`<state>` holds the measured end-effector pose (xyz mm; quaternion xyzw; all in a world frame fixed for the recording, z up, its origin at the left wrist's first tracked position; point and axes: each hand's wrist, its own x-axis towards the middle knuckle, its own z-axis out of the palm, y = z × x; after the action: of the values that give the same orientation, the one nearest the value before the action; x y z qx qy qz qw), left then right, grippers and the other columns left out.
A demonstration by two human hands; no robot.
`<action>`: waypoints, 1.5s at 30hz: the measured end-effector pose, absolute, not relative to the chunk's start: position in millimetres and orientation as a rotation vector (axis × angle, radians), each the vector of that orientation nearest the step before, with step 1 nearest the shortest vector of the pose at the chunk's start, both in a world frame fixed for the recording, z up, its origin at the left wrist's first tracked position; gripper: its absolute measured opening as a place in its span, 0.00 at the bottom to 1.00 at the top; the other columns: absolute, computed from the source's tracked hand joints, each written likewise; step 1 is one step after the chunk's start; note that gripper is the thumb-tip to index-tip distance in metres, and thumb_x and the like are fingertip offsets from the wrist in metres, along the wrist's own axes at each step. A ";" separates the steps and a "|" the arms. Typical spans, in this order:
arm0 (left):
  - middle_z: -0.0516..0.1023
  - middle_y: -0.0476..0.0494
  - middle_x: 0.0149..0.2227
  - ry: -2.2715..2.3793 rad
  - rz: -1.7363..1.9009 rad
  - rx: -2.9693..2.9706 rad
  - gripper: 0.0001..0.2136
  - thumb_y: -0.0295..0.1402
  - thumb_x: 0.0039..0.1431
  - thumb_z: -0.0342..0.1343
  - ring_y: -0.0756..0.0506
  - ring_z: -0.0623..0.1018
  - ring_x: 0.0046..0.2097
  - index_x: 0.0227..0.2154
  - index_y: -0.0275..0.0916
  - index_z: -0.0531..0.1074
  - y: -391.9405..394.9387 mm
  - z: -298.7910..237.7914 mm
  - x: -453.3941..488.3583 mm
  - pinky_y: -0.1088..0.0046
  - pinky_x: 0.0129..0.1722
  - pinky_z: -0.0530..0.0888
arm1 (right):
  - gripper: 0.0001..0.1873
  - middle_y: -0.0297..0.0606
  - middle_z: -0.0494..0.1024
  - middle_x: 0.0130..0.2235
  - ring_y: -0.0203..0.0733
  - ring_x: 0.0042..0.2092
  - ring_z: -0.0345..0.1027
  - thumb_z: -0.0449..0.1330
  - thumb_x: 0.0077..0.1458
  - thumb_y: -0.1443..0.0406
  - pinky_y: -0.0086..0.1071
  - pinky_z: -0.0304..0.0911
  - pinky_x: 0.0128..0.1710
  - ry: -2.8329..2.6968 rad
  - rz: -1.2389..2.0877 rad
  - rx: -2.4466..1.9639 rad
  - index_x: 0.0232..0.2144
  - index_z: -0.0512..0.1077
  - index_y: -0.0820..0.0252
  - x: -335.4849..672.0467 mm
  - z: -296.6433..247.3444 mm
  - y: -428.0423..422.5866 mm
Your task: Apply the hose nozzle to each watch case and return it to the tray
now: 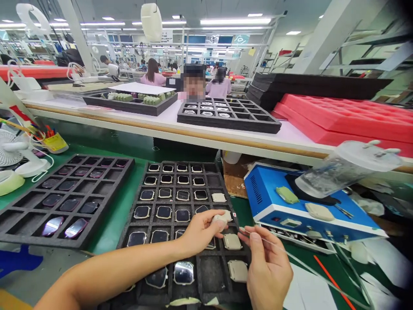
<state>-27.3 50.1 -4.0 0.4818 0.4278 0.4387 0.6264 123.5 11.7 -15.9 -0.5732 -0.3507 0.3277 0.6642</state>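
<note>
My left hand [202, 230] is closed in a pinch on a small beige watch case [220, 219], held just above the black foam tray [206, 275] in front of me. That tray holds several watch cases, some showing dark glass and some turned beige side up. My right hand [266, 267] is closed on a thin clear tube [309, 269] that trails off to the right, its tip [241, 230] close to the held case.
A second black tray [19, 228] with purple lenses lies to the left on the green mat. A blue machine [271, 202] with a clear plastic jar [342, 168] stands at the right. Behind, a white shelf [200, 135] carries more trays and red foam. Other workers sit far back.
</note>
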 end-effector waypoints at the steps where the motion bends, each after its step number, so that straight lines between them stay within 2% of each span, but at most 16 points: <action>1: 0.83 0.31 0.51 0.977 1.012 1.076 0.38 0.60 0.55 0.67 0.36 0.82 0.52 0.59 0.35 0.77 51.2 -3.0 -27.5 0.62 0.44 0.81 | 0.25 0.41 0.86 0.39 0.44 0.37 0.83 0.70 0.56 0.45 0.38 0.77 0.41 -0.796 0.721 -1.286 0.42 0.78 0.59 122.4 -15.0 13.0; 6: 0.83 0.32 0.50 0.943 1.001 0.964 0.38 0.62 0.53 0.69 0.35 0.83 0.53 0.55 0.34 0.79 55.4 -0.1 -28.6 0.63 0.45 0.82 | 0.22 0.40 0.86 0.38 0.43 0.35 0.82 0.69 0.58 0.47 0.35 0.76 0.38 -0.828 0.663 -1.284 0.41 0.78 0.59 120.3 -23.9 17.0; 11: 0.85 0.34 0.50 0.846 0.946 0.803 0.30 0.52 0.53 0.73 0.35 0.83 0.55 0.53 0.37 0.81 57.5 3.5 -26.1 0.61 0.49 0.82 | 0.13 0.41 0.85 0.43 0.43 0.42 0.82 0.61 0.69 0.55 0.38 0.79 0.43 -0.974 0.570 -1.217 0.42 0.81 0.56 126.4 -28.0 14.6; 14: 0.85 0.37 0.52 0.825 0.902 0.765 0.22 0.44 0.57 0.72 0.37 0.82 0.55 0.52 0.39 0.83 60.8 5.3 -24.0 0.60 0.54 0.81 | 0.10 0.40 0.85 0.44 0.45 0.47 0.81 0.60 0.69 0.60 0.42 0.79 0.49 -1.083 0.525 -1.195 0.42 0.82 0.54 130.0 -27.8 16.4; 18: 0.85 0.38 0.53 0.767 0.847 0.777 0.18 0.41 0.62 0.70 0.39 0.83 0.52 0.53 0.41 0.83 60.9 7.0 -22.2 0.58 0.57 0.79 | 0.08 0.38 0.87 0.43 0.42 0.44 0.83 0.63 0.68 0.65 0.36 0.81 0.45 -1.079 0.514 -1.143 0.45 0.82 0.53 131.2 -25.7 17.2; 21: 0.85 0.38 0.53 0.724 0.854 0.782 0.18 0.38 0.62 0.70 0.41 0.83 0.52 0.53 0.41 0.83 60.0 7.9 -21.4 0.59 0.59 0.78 | 0.09 0.37 0.87 0.44 0.41 0.45 0.84 0.63 0.67 0.68 0.33 0.82 0.46 -1.073 0.537 -1.084 0.46 0.82 0.52 130.2 -24.8 16.4; 28: 0.85 0.38 0.54 0.726 0.852 0.802 0.17 0.37 0.60 0.72 0.43 0.83 0.50 0.52 0.42 0.84 62.4 6.8 -22.2 0.65 0.55 0.77 | 0.09 0.36 0.87 0.44 0.41 0.47 0.85 0.63 0.68 0.68 0.34 0.83 0.49 -0.997 0.593 -1.014 0.46 0.82 0.52 129.2 -26.5 17.6; 37: 0.85 0.40 0.54 0.743 0.849 0.836 0.18 0.40 0.59 0.73 0.44 0.83 0.49 0.51 0.45 0.85 62.0 4.5 -22.1 0.66 0.54 0.76 | 0.08 0.37 0.88 0.43 0.40 0.46 0.85 0.64 0.67 0.68 0.33 0.83 0.47 -0.972 0.623 -1.006 0.45 0.82 0.53 129.2 -25.4 18.2; 45: 0.85 0.40 0.54 0.737 0.853 0.848 0.17 0.40 0.60 0.72 0.43 0.83 0.49 0.51 0.44 0.84 62.6 3.5 -21.8 0.65 0.55 0.75 | 0.07 0.38 0.88 0.43 0.42 0.46 0.85 0.63 0.68 0.67 0.37 0.84 0.47 -0.982 0.622 -1.031 0.45 0.81 0.53 129.7 -25.9 17.2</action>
<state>-21.8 62.6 3.5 0.3899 0.3388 0.3921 0.7612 129.7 17.2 -25.9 -0.4654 -0.4430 0.2806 0.7131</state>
